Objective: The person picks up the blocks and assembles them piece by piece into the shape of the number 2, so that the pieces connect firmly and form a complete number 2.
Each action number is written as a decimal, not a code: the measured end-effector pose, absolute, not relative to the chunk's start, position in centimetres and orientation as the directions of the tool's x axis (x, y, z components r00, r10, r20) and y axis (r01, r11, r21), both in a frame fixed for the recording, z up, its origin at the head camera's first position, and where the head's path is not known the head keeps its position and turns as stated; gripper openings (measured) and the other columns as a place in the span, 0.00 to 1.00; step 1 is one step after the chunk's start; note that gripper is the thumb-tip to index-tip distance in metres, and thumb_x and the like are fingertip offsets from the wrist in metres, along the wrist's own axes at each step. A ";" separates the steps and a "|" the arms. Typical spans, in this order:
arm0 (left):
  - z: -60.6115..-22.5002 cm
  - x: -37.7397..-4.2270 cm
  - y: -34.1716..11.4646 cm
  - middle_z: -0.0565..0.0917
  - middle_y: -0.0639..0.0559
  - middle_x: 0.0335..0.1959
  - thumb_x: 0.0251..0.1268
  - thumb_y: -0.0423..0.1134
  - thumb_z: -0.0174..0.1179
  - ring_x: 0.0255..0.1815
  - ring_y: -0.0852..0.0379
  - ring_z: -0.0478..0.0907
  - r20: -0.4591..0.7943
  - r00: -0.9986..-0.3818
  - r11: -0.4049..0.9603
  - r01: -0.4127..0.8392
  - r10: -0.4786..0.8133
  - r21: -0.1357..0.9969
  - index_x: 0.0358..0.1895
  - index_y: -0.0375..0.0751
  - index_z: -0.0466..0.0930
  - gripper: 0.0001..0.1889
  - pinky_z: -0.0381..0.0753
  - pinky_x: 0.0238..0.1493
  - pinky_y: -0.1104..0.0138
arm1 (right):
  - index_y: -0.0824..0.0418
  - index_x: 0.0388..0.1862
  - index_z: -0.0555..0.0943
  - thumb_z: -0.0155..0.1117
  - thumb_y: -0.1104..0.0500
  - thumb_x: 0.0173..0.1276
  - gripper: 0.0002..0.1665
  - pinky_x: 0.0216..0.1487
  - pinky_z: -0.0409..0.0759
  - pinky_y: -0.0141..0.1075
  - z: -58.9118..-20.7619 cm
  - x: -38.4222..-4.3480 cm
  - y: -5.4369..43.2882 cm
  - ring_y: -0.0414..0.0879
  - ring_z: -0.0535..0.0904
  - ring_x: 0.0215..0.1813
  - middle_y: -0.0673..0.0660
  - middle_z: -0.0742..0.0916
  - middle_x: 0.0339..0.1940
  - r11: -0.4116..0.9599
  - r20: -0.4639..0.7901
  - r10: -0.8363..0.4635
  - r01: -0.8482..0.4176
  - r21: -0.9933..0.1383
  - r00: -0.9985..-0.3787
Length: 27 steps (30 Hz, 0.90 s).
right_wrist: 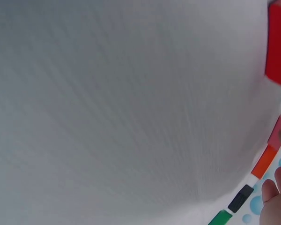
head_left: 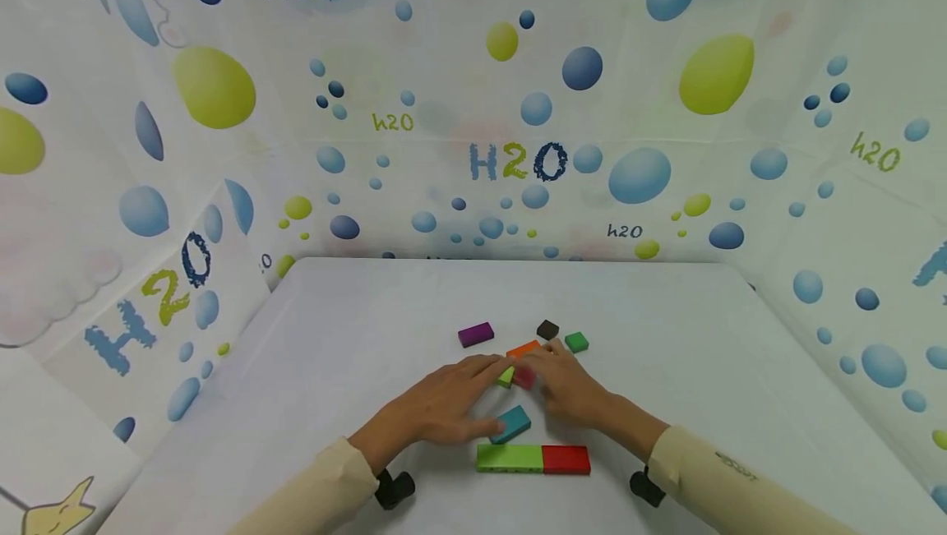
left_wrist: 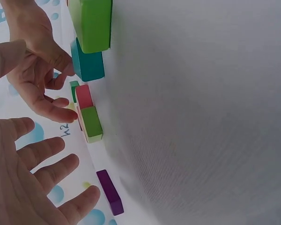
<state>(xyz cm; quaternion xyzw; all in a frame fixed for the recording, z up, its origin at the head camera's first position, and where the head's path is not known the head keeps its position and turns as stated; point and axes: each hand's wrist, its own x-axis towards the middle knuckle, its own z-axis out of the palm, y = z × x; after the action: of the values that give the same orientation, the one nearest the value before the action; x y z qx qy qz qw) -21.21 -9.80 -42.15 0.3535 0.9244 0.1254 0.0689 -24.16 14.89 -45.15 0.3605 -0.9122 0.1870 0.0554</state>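
My left hand (head_left: 455,399) reaches low over the white table, palm down, with straight, spread fingers (left_wrist: 56,176). Its fingertips come right to a lime green block (left_wrist: 92,123), and its thumb lies beside a teal block (head_left: 512,425). From the other side my right hand (head_left: 571,383) reaches in, its fingers loosely bent and its thumb apart from them. Its fingertips are right at a pink block (left_wrist: 84,96), which sits against the lime block and is blurred in the head view. An orange block (head_left: 524,348) lies just beyond, partly hidden by that hand.
Closest to me, a long lime green block (head_left: 509,458) and a red block (head_left: 566,459) stand end to end. Farther back lie a purple block (head_left: 476,334), a black block (head_left: 547,329) and a green block (head_left: 576,342). A patterned curtain (head_left: 444,83) hangs behind the table.
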 end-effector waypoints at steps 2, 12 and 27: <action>-42.2 -21.4 -9.7 0.59 0.56 0.81 0.66 0.68 0.53 0.79 0.52 0.58 -0.047 -0.748 0.727 0.626 0.662 0.284 0.83 0.62 0.45 0.46 0.65 0.74 0.45 | 0.53 0.67 0.77 0.69 0.71 0.61 0.35 0.58 0.77 0.47 -45.2 -24.5 14.9 0.48 0.71 0.59 0.49 0.84 0.63 0.681 0.233 -0.632 -0.674 -0.288 -0.739; -42.7 -22.6 -9.5 0.58 0.54 0.81 0.65 0.70 0.54 0.79 0.50 0.59 -0.065 -0.783 0.752 0.567 0.619 0.337 0.83 0.60 0.47 0.47 0.65 0.74 0.45 | 0.58 0.70 0.75 0.69 0.67 0.66 0.32 0.65 0.76 0.51 -44.6 -25.9 15.1 0.55 0.70 0.66 0.54 0.81 0.68 0.760 0.157 -0.566 -0.586 -0.280 -0.809; -43.1 -22.7 -9.2 0.58 0.53 0.81 0.64 0.70 0.53 0.79 0.50 0.60 -0.064 -0.780 0.745 0.566 0.623 0.354 0.83 0.59 0.48 0.47 0.65 0.73 0.45 | 0.59 0.66 0.77 0.72 0.63 0.66 0.29 0.58 0.80 0.42 -45.1 -27.1 14.6 0.52 0.71 0.59 0.57 0.84 0.60 0.805 0.146 -0.518 -0.538 -0.248 -0.843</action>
<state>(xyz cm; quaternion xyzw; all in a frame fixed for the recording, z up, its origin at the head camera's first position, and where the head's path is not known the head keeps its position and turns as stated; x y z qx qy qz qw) -22.67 -9.15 -43.14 0.3195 0.9298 0.1595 0.0890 -27.09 14.64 -45.05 0.2782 -0.9495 0.1410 0.0355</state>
